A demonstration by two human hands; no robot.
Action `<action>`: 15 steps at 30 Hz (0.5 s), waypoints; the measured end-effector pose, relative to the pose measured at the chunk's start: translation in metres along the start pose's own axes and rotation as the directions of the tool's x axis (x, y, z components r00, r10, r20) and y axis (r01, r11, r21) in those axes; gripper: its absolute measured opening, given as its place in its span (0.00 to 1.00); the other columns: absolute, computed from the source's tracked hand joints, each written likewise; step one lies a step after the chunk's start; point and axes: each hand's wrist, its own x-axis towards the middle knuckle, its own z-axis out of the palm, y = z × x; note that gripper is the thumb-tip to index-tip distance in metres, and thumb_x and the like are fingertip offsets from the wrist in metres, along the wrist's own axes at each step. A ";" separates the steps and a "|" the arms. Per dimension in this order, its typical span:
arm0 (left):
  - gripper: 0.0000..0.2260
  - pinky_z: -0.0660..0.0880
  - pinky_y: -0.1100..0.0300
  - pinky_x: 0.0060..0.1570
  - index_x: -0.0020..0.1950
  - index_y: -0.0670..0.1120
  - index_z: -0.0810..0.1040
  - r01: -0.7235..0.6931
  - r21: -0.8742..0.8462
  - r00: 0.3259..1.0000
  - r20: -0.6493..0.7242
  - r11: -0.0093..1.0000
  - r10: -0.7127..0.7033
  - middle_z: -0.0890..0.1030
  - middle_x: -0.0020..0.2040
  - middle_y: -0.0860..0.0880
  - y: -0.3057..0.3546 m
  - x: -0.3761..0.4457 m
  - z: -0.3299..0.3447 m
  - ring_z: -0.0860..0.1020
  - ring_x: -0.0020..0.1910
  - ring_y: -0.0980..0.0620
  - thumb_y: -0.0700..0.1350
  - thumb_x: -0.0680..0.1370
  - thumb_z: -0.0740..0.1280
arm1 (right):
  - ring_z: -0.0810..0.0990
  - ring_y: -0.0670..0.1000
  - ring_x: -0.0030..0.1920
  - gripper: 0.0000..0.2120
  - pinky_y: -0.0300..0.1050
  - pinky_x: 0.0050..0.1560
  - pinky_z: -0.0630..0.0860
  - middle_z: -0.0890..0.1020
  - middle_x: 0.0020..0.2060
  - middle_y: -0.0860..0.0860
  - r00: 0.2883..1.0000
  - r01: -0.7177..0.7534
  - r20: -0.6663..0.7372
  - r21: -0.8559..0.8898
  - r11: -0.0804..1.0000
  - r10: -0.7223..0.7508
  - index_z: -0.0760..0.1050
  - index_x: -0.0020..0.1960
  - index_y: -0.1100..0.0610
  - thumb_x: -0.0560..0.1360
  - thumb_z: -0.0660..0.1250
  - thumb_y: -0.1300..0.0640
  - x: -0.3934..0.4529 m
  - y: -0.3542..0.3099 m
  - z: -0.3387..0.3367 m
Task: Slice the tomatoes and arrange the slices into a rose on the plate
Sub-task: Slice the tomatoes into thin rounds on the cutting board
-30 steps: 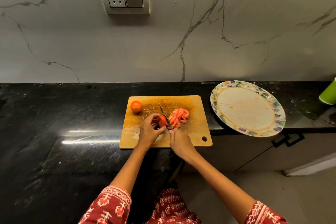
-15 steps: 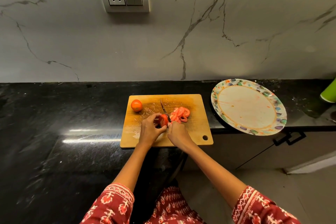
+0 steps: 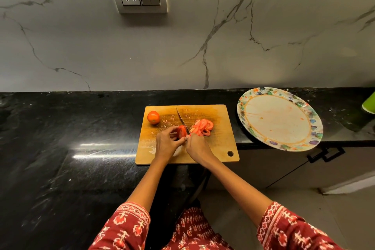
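Left hand (image 3: 167,144) grips the tomato piece (image 3: 181,131), right (image 3: 197,147) the knife (image 3: 182,121) — blade now further through.

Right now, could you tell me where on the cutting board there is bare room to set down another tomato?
The cutting board has bare wood along its right side, between the slices and the hanging hole, and at the far right corner. It is crowded mid-board, where the left hand holds the cut tomato and the right hand grips the knife. The whole tomato fills the far left corner.
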 end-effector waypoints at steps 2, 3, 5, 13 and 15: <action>0.22 0.77 0.68 0.45 0.59 0.39 0.77 0.027 -0.014 0.999 -0.017 1.000 -0.027 0.81 0.52 0.43 0.001 0.000 0.001 0.80 0.48 0.53 0.39 0.66 0.76 | 0.76 0.62 0.53 0.16 0.53 0.50 0.74 0.77 0.51 0.63 1.000 0.015 0.003 0.000 1.000 -0.015 0.72 0.57 0.66 0.82 0.51 0.56 -0.003 0.003 0.001; 0.22 0.76 0.71 0.45 0.59 0.38 0.77 0.038 -0.020 0.999 -0.016 0.999 -0.038 0.81 0.52 0.42 0.001 0.001 0.001 0.79 0.48 0.54 0.38 0.66 0.76 | 0.76 0.62 0.53 0.16 0.52 0.49 0.72 0.77 0.52 0.62 1.000 0.018 0.009 -0.004 1.000 -0.018 0.72 0.57 0.65 0.82 0.51 0.55 -0.005 0.005 0.002; 0.22 0.75 0.73 0.45 0.59 0.38 0.76 0.049 -0.027 0.999 0.002 0.998 -0.049 0.81 0.53 0.42 -0.002 0.002 0.000 0.79 0.49 0.53 0.37 0.67 0.76 | 0.76 0.61 0.51 0.17 0.50 0.44 0.70 0.77 0.50 0.62 1.000 0.013 0.019 -0.015 1.000 -0.012 0.72 0.54 0.64 0.82 0.50 0.54 -0.010 0.009 0.003; 0.21 0.78 0.62 0.50 0.58 0.40 0.77 0.032 -0.038 0.998 0.064 0.999 -0.030 0.81 0.53 0.43 -0.005 0.000 -0.004 0.80 0.51 0.50 0.37 0.66 0.76 | 0.77 0.63 0.49 0.17 0.47 0.40 0.66 0.79 0.48 0.64 0.997 0.010 0.073 -0.049 0.999 -0.006 0.74 0.51 0.66 0.82 0.51 0.56 0.011 0.003 -0.001; 0.22 0.78 0.61 0.51 0.58 0.40 0.77 0.034 -0.047 0.997 0.071 0.998 -0.031 0.81 0.53 0.43 -0.007 0.000 -0.004 0.80 0.52 0.50 0.37 0.66 0.76 | 0.76 0.63 0.49 0.17 0.47 0.41 0.65 0.79 0.48 0.64 0.997 0.015 0.076 -0.037 0.999 -0.012 0.73 0.51 0.65 0.82 0.51 0.56 0.007 0.007 -0.001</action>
